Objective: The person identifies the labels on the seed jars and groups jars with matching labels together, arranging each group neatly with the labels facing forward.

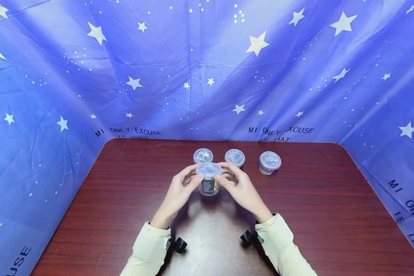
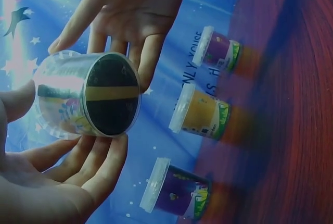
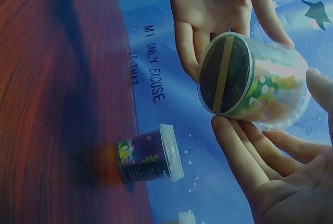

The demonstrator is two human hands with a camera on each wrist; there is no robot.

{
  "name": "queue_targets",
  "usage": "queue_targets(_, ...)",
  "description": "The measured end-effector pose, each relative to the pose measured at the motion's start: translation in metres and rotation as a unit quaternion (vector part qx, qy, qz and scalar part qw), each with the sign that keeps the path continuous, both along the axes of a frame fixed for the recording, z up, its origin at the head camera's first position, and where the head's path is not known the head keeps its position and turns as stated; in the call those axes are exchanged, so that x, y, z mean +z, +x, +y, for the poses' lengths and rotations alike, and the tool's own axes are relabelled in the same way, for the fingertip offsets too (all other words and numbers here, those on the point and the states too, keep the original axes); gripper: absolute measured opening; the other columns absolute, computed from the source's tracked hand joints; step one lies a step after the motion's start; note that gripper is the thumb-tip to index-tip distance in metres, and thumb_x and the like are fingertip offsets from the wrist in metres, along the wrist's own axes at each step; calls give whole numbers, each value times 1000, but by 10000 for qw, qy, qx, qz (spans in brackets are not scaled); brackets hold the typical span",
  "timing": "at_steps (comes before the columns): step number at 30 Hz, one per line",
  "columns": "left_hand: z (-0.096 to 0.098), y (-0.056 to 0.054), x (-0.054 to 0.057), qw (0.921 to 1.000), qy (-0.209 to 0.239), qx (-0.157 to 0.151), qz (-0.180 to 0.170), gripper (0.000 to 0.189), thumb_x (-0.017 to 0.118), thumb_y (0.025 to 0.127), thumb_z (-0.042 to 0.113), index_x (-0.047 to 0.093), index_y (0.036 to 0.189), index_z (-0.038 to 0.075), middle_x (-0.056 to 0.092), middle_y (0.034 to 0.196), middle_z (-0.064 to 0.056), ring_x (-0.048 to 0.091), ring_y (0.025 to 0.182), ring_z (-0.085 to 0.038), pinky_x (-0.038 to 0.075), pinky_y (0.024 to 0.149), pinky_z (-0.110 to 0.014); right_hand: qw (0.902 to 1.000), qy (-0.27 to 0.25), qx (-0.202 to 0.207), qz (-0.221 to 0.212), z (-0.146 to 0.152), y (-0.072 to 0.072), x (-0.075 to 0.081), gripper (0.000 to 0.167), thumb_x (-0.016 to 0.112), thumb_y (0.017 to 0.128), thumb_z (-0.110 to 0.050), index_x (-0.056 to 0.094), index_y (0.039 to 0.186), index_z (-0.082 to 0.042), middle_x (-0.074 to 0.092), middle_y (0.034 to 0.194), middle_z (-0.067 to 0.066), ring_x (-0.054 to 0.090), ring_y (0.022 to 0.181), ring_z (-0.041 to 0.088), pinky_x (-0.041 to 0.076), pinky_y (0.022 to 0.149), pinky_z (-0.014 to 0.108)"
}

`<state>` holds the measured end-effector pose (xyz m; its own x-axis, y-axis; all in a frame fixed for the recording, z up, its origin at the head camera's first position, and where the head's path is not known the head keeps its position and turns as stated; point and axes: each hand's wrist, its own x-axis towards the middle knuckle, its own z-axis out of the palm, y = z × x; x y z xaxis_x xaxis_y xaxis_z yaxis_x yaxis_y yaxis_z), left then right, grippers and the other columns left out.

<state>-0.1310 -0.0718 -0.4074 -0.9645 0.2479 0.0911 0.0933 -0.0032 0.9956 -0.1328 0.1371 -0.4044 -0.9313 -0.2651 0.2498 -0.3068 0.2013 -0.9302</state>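
Left hand (image 1: 179, 189) and right hand (image 1: 243, 189) grip one clear lidded tub (image 1: 208, 186) between them.
Both thumbs (image 1: 197, 180) press its near side just below the lid (image 1: 208, 168), and the fingers curve partway round, thumb and fingers parted across the tub's sides. It is held above the table (image 1: 117, 199), roughly midway between the left and right edges, while three more tubs (image 1: 270, 163) stand near the far edge.

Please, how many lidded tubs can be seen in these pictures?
4. The held tub is between the left hand and right hand; the left tub, middle tub and right tub stand toward the far side of the table. No others show.
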Motion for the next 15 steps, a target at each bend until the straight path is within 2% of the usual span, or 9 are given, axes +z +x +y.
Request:
queue_targets(7,-4,-3,-3,9997,98,-214,-118,44,60,99,16,52,140,4,62,130,-18,63,110,-16,50,97,-28,9991,-85,394,-95,5,-3,-1,37,62,98,-15,56,134,-8,67,117,12,65,107,23,56,90,32)
queue_targets(11,-4,-4,-3,9985,227,-443,-210,44,57,100,16,50,142,2,61,130,-20,63,109,-14,51,97,-29,9970,-232,720,-159,7,-4,-2,38,60,100,-13,53,137,-6,65,123,14,63,114,18,53,96,31)
queue_targets(15,-3,-5,-4,9977,282,-549,-297,45,54,101,17,48,143,0,60,130,-22,63,109,-13,51,97,-30,9962,-324,798,-157,7,-5,-4,40,59,100,-12,51,138,-4,64,128,15,61,119,16,50,101,30)
